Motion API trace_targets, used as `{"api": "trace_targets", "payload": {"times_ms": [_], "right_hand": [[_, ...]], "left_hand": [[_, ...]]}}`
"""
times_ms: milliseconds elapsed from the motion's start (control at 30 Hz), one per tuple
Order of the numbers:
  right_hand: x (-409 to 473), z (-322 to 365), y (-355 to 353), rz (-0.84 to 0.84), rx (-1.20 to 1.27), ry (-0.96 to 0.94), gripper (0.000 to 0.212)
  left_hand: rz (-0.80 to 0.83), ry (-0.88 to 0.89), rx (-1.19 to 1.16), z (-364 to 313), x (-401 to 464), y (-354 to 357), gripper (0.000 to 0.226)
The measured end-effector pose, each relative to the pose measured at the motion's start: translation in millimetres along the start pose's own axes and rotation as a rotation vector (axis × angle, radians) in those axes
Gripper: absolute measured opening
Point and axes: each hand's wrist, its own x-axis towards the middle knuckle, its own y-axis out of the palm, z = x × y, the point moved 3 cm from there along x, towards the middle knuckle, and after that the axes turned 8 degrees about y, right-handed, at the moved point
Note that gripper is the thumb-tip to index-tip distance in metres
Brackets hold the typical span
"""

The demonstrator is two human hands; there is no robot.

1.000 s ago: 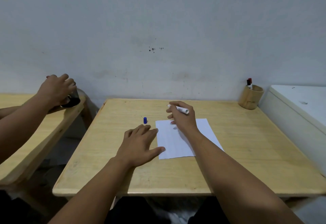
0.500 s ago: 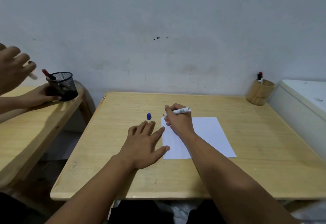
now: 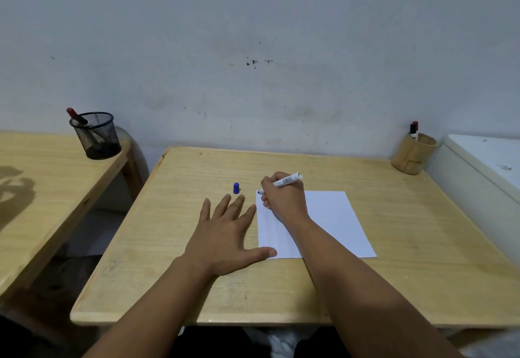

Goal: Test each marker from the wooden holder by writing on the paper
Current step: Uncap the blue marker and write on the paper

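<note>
Right hand (image 3: 284, 198) is clenched around a white-barrelled marker with a blue tip (image 3: 282, 182), nib down at the far-left corner of the white sheet of paper (image 3: 329, 224). Left hand (image 3: 226, 235) is grasping nothing: it lies flat and spread on the light wooden desk (image 3: 174, 245), thumb on or just at the sheet's near-left corner, can't tell which.

Risks as I read them:
- Nib sits right at the paper's edge. Any stroke drifting left probably runs off onto the desk and inks the wood.
- Paper is pinned at one corner at most. A firm stroke could make it pivot or slide and smear the mark.
- The small blue cap (image 3: 236, 188) stands upright just beyond the left fingertips. A bump likely tips it, and it could roll toward the desk edge.
- The round wooden holder (image 3: 412, 157) sits at the far-right corner, well apart from the paper, with a red-capped and a black-capped marker (image 3: 413, 130) sticking up. Long reach over the sheet, so a forearm may drag across wet ink.
</note>
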Motion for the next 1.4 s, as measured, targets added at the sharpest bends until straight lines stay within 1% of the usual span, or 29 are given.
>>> {"api": "trace_targets", "payload": {"times_ms": [167, 367, 500, 533, 567, 633, 667, 700, 767, 833, 867, 900, 967, 1033, 1067, 1167, 1233, 1300, 1367, 1400], "right_hand": [[-3.1, 3.6, 0.5, 0.009, -0.049, -0.019, 0.025], [-4.7, 6.0, -0.2, 0.018, -0.062, -0.018, 0.026], [-5.9, 5.2, -1.1, 0.003, -0.013, 0.000, 0.028], [-5.7, 5.2, -1.1, 0.011, 0.044, 0.019, 0.029], [-5.1, 5.8, -0.9, 0.030, 0.117, 0.042, 0.032], [-5.8, 13.2, -0.5, 0.090, 0.191, 0.052, 0.039], [-6.8, 20.6, -1.6, 0.108, 0.166, 0.025, 0.041], [-8.2, 29.5, -4.9, 0.096, 0.106, -0.028, 0.042], [-12.3, 45.8, -15.7, 0.049, 0.003, -0.131, 0.040], [-13.2, 55.2, -28.3, 0.083, 0.036, -0.170, 0.027], [-13.1, 58.4, -35.0, 0.131, 0.055, -0.181, 0.015], [-13.9, 60.9, -41.5, 0.181, 0.073, -0.189, 0.009], [-14.2, 62.7, -53.4, 0.253, 0.120, -0.132, 0.024], [-17.0, 64.4, -62.5, 0.300, 0.205, -0.049, 0.034], [-19.7, 65.6, -65.4, 0.318, 0.250, -0.017, 0.034], [-30.2, 69.1, -65.2, 0.401, 0.451, 0.124, 0.028], [-36.0, 70.6, -63.5, 0.430, 0.487, 0.145, 0.024], [-39.9, 70.5, -61.3, 0.416, 0.316, 0.037, 0.016], [-41.5, 67.0, -60.5, 0.333, 0.090, -0.079, 0.011], [-41.2, 64.6, -60.4, 0.287, 0.008, -0.122, 0.011]], "left_hand": [[-0.005, -0.004, -0.003, 0.9, 0.5, -0.3, 0.113], [-0.023, -0.005, 0.004, 0.5, 0.6, -0.3, 0.114], [-0.022, -0.003, -0.035, -2.2, -1.3, -4.4, 0.113], [-0.060, -0.017, -0.087, -1.9, -0.5, -5.4, 0.108], [-0.146, -0.043, -0.154, -0.9, 0.6, -7.8, 0.098], [-0.413, -0.132, -0.273, 7.2, 6.2, -16.1, 0.071], [-0.500, -0.173, -0.307, 13.1, 11.3, -20.8, 0.060], [-0.515, -0.203, -0.314, 18.5, 18.2, -25.1, 0.056], [-0.413, -0.213, -0.231, 27.2, 35.0, -30.1, 0.060], [-0.313, -0.215, -0.152, 32.7, 49.5, -31.8, 0.057], [-0.294, -0.214, -0.130, 34.3, 54.8, -31.8, 0.050], [-0.293, -0.210, -0.111, 35.2, 58.8, -31.3, 0.041], [-0.319, -0.232, -0.116, 36.2, 61.7, -30.7, 0.029], [-0.375, -0.288, -0.232, 37.2, 63.0, -33.4, 0.024], [-0.412, -0.327, -0.346, 36.5, 63.8, -37.1, 0.024], [-0.522, -0.426, -0.818, 27.5, 68.1, -52.9, 0.020], [-0.556, -0.410, -1.065, 16.7, 71.0, -67.8, 0.008], [-0.566, -0.390, -1.233, 8.0, 72.0, -82.3, 0.007], [-0.580, -0.394, -1.323, 4.8, 72.2, -92.5, 0.007], [-0.585, -0.397, -1.345, 3.7, 72.0, -96.4, 0.007]]}}
